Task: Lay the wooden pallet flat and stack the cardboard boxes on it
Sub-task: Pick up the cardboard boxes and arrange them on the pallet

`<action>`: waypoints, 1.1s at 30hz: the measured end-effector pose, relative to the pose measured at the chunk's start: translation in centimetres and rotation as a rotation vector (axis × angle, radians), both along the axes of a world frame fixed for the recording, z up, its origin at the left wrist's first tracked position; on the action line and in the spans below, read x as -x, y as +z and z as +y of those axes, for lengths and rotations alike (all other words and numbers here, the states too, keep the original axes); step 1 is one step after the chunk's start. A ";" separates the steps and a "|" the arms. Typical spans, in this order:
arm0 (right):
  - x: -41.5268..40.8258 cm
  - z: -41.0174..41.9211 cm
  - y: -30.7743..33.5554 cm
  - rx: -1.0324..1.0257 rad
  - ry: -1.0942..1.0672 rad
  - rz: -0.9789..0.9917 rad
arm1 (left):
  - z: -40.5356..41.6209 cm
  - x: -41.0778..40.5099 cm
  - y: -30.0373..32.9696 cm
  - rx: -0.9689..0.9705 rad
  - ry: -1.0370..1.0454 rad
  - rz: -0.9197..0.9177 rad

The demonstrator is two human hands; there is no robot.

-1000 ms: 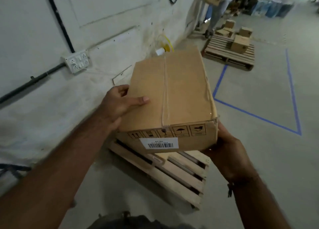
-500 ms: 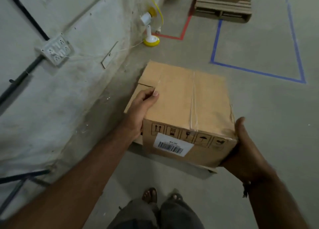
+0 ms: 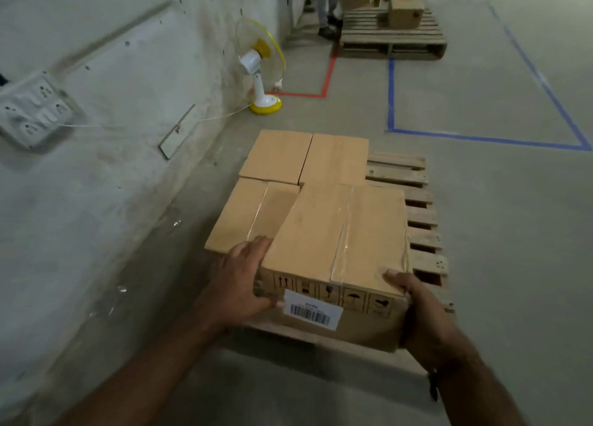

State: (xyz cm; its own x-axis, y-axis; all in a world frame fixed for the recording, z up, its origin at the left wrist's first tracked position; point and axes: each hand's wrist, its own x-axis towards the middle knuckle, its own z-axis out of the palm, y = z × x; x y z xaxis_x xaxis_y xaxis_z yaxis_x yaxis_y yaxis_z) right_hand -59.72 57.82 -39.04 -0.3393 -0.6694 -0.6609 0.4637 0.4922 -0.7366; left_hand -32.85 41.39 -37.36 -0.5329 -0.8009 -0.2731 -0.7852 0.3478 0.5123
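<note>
The wooden pallet [image 3: 417, 198] lies flat on the floor [image 3: 497, 249] beside the wall [image 3: 112, 185]. Three cardboard boxes sit on its left and far parts. A fourth, the taped box [image 3: 340, 242], is at the pallet's near end, touching its neighbours. The left hand [image 3: 244, 278] grips its near-left corner; the right hand [image 3: 420, 310] grips its near-right corner. Beyond the pallet stands a yellow fan [image 3: 261, 69], and farther off a second pallet [image 3: 391, 37] with boxes.
</note>
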 end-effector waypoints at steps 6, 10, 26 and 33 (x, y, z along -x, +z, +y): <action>-0.3 -6.6 -18.5 0.165 0.048 0.137 | -8.9 0.9 -18.7 0.194 -0.127 -0.090; 1.4 -9.6 -27.3 0.212 0.095 0.201 | -12.7 2.4 -27.1 0.399 -0.250 -0.205; 4.9 -14.5 -33.2 0.228 0.057 0.251 | -15.3 2.4 -31.7 0.696 -0.256 -0.102; 5.3 -14.0 -32.5 0.218 0.113 0.251 | -14.6 2.7 -31.3 0.623 -0.215 -0.084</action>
